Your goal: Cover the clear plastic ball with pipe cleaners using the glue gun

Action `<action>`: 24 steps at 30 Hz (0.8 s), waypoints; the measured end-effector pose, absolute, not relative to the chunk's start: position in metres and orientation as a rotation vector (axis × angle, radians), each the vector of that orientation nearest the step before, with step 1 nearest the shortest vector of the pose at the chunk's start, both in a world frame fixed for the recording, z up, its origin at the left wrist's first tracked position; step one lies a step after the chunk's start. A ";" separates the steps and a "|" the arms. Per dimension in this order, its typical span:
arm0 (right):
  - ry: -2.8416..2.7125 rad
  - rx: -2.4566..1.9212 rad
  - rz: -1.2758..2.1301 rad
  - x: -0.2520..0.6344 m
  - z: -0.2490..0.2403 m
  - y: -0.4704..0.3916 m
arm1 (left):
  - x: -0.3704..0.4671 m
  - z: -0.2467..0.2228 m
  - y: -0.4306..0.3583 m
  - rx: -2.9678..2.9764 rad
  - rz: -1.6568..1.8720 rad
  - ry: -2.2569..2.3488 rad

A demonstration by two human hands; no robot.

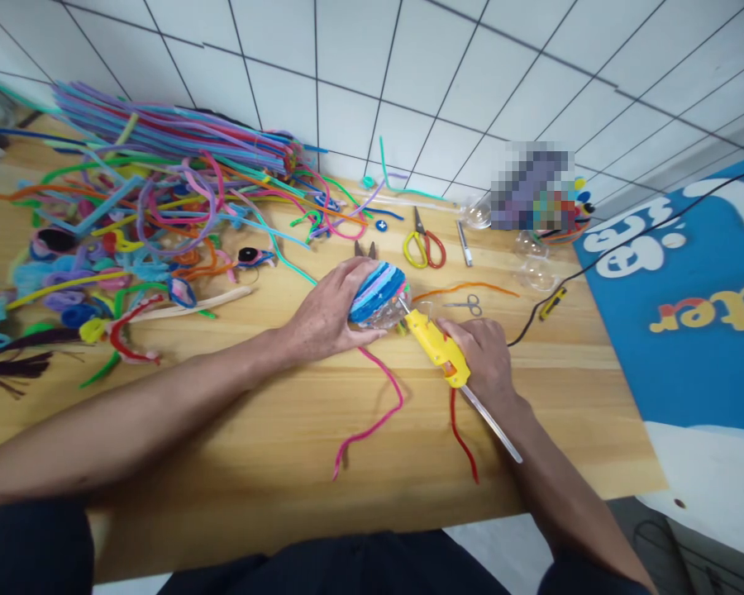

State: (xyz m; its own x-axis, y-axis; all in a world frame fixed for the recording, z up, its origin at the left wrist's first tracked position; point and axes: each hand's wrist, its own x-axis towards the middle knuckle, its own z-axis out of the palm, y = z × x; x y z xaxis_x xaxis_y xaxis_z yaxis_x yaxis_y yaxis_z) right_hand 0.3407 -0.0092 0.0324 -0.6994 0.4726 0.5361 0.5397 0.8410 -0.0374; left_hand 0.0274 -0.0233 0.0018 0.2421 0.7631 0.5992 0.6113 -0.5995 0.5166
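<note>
A: A wooden table (pixel 273 463) is backed by a white tiled wall (pixel 273 74). Where is the ball being held?

B: Above the middle of the table, the ball (pixel 377 296), partly covered with blue, purple and pink pipe cleaner, is cupped by the left hand (pixel 326 314). It is gripped between the fingers over its upper side and the thumb below, presumably so that it is steadied while its uncovered clear part is kept exposed on the right.

A: And the glue gun?

B: The yellow glue gun (pixel 437 343) is enclosed by the right hand (pixel 484 355), its nozzle angled toward that clear side, likely for precise aim. Whether the trigger is pressed cannot be told, nor whether the ball is touched by the nozzle. A clear glue stick (pixel 493 426) is seen jutting from the rear.

A: What has been laid nearby?

B: 1 pink pipe cleaner (pixel 400 398) is seen trailing below the ball, and 1 red pipe cleaner (pixel 454 417) below the gun. Beyond the hands, red-and-yellow-handled scissors (pixel 422 235) and small metal scissors (pixel 468 305) are placed, probably for easy reach. The bundled pipe cleaners (pixel 179 136) are stacked against the wall, perhaps so that working room is left in front.
</note>
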 end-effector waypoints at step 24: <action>-2.462 -0.697 -0.200 0.331 0.040 -0.011 | 0.028 0.002 -0.024 2.333 1.257 1.296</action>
State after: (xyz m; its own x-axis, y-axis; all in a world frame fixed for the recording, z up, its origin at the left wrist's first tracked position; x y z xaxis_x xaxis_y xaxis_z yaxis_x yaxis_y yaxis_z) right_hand 0.3311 -0.0111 0.0395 -0.7036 0.4365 0.5607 0.5212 0.8533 -0.0103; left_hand 0.0275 -0.0239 0.0021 0.2579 0.7696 0.5841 0.6074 -0.5993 0.5215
